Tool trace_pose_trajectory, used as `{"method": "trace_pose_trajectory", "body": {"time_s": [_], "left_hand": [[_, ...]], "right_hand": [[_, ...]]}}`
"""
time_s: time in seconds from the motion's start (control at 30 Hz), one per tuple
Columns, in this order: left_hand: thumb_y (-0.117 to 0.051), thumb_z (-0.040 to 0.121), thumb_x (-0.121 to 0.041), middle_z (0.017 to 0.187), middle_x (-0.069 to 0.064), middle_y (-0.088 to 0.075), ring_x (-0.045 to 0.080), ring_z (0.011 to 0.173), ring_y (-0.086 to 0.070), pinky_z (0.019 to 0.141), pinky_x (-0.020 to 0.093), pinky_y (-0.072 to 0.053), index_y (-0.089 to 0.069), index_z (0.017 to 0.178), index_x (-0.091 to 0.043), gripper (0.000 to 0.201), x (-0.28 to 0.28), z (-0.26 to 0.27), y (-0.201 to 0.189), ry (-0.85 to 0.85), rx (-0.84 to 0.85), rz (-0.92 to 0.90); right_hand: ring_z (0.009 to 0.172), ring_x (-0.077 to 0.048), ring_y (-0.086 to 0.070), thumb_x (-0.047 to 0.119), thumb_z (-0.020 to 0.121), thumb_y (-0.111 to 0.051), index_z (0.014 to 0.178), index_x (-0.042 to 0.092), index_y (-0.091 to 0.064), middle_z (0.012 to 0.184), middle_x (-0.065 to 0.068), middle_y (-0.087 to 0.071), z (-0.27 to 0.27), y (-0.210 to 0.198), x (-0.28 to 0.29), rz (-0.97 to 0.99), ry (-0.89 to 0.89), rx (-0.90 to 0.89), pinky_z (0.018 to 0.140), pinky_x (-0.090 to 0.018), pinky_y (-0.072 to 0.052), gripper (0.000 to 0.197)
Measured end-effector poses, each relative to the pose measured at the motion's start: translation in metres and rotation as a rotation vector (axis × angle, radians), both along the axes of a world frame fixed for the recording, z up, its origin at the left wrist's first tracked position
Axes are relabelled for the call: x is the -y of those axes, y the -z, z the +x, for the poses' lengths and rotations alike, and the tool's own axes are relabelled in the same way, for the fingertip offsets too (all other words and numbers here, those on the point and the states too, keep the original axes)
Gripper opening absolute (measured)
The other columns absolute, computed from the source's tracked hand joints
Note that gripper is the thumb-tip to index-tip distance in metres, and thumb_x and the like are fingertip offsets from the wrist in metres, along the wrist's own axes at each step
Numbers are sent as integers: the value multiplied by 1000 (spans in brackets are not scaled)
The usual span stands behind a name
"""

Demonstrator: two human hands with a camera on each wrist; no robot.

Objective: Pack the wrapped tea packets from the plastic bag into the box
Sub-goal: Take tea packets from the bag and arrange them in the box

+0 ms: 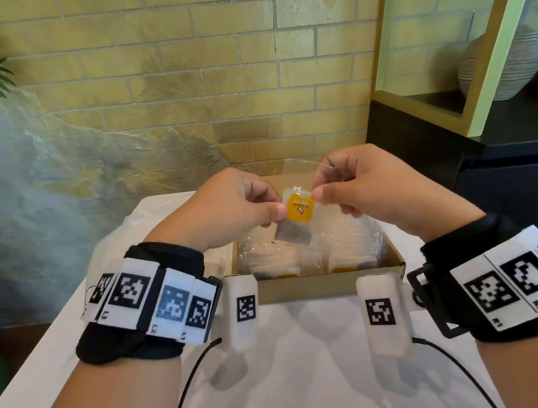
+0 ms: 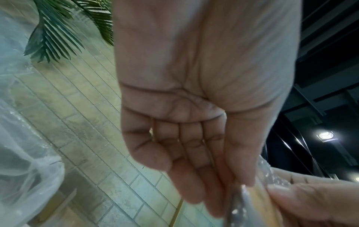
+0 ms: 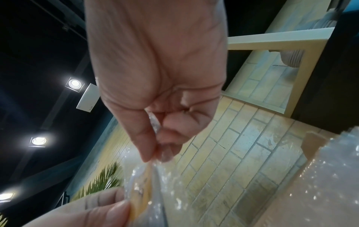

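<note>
Our left hand (image 1: 227, 209) and right hand (image 1: 358, 184) pinch one tea packet (image 1: 299, 210) above the cardboard box (image 1: 327, 283).
Mid-pack; next we lower it among the packets inside.

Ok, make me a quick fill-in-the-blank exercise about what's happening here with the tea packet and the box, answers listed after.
1. The tea packet carries a label coloured ____.
2. The packet is pinched by ____ hands, the left hand and the right hand.
3. The packet is held above the open ____ box.
4. The box stands on a table with a ____ top.

Missing words: yellow; both; cardboard; white
</note>
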State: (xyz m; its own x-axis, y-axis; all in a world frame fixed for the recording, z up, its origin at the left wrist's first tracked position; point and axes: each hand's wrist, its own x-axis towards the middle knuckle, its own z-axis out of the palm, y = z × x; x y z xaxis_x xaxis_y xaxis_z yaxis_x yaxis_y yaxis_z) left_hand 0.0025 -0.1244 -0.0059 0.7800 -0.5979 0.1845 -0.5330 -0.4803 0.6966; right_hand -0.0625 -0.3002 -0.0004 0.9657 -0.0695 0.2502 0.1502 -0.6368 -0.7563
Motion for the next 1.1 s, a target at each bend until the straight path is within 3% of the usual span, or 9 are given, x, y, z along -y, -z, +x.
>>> {"method": "trace_pose_trajectory", "body": {"time_s": [0.07, 0.13, 0.2, 0.33, 0.5, 0.63, 0.83, 1.0, 1.1], "left_hand": [[-73, 78, -19, 62, -10, -66, 10, 59, -56, 67, 21, -44, -71, 75, -16, 5, -1, 1, 2, 22, -27, 58], [-76, 76, -19, 76, -5, -72, 16, 72, -63, 78, 29, -48, -73, 83, -19, 7, -2, 2, 4, 29, -36, 105], [-76, 76, -18, 72, -6, -69, 8, 67, -57, 73, 27, -45, -71, 79, -22, 7, -2, 4, 5, -2, -12, 101], [-73, 79, -26, 61, -10, -62, -3, 50, -49, 56, 16, -37, -66, 72, -24, 10, -5, 7, 4, -50, 29, 78], [-75, 76, -27, 69, -9, -69, 3, 66, -58, 68, 21, -44, -74, 76, -23, 5, -7, 5, 5, -36, -7, 215], [-79, 72, -26, 70, -15, -65, 0, 72, -57, 64, 18, -41, -72, 73, -27, 7, -5, 5, 12, -82, -25, 424], [-77, 73, -19, 63, -13, -63, 2, 67, -56, 62, 18, -40, -72, 67, -25, 10, -5, 2, 9, -89, -13, 418], [-79, 70, -23, 73, -10, -69, 7, 79, -61, 73, 24, -50, -74, 69, -25, 6, 0, -1, 13, -87, -49, 480], [-76, 73, -18, 73, -7, -68, 8, 76, -60, 71, 23, -49, -72, 69, -24, 8, 2, -3, 13, -90, -26, 516]], "right_hand": [[51, -4, -58, 6, 87, -62, 74, 14, -61, 62, 2, -59, 1, 2, -1, 53, -24, -61, 51, -17, -49, 15], [57, -8, -65, 5, 88, -60, 77, 12, -60, 66, -2, -63, 2, 3, -2, 94, -46, -119, 54, -17, -51, 13], [60, -8, -66, 6, 88, -60, 79, 11, -61, 69, -3, -65, 1, 3, 0, 53, -58, -172, 56, -17, -51, 10], [56, 2, -58, 11, 85, -63, 80, 16, -66, 68, 4, -64, 1, 6, 7, -216, -61, -232, 57, -14, -49, 8], [64, -5, -57, 21, 81, -69, 85, 21, -67, 67, 9, -59, 3, 10, 10, -369, -72, -319, 64, -18, -46, 4], [67, -8, -57, 27, 80, -70, 86, 23, -68, 69, 6, -60, 4, 12, 13, -412, -70, -338, 73, -25, -48, 7], [70, -8, -58, 29, 81, -69, 84, 28, -66, 73, 4, -63, 3, 10, 14, -427, -80, -355, 71, -21, -46, 5], [66, -4, -58, 26, 83, -67, 89, 22, -69, 69, 9, -62, 3, 12, 10, -448, -110, -380, 66, -18, -44, 8], [64, -2, -61, 20, 83, -67, 85, 24, -67, 68, 12, -62, 4, 15, 5, -434, -127, -392, 68, -19, -49, 4]]}}
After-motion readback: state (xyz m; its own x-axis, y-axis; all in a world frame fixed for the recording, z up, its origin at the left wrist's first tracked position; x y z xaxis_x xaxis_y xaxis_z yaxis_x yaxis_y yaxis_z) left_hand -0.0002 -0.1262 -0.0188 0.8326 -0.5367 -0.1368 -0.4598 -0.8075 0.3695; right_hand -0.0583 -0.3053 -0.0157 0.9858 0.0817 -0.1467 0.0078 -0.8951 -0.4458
